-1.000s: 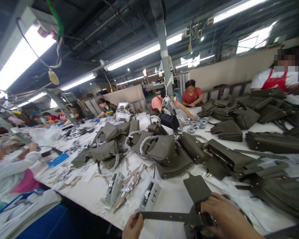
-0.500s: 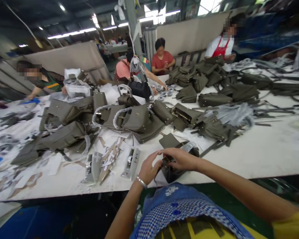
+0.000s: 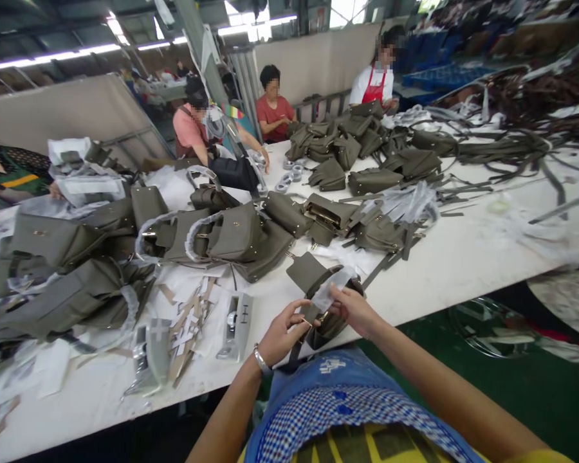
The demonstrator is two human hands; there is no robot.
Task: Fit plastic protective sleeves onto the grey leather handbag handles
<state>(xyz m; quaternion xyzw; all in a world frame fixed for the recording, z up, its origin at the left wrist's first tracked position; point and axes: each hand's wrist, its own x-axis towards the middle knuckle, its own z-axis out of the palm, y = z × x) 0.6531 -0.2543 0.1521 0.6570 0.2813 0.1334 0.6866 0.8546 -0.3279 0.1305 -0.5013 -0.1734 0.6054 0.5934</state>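
Observation:
An olive-green handbag (image 3: 313, 283) lies at the near edge of the white table (image 3: 463, 263), its flap open toward me. My left hand (image 3: 282, 331) is closed in a pinch on a small metal fitting and the dark strap at the bag's front. My right hand (image 3: 354, 308) is closed on the bag's handle, which is wrapped in clear plastic. Both hands meet over the bag's mouth. A silver bracelet sits on my left wrist.
Many more olive handbags (image 3: 236, 235) and loose straps (image 3: 511, 151) cover the table. Two tape dispensers (image 3: 236, 325) and paper scraps lie left of my hands. Several seated and standing people (image 3: 275, 103) work on the far side. Green floor (image 3: 535, 373) lies to my right.
The camera has tilted down and swung right. My hands went from stretching a strap flat to gripping the bag's fitting and plastic-wrapped handle close to my body.

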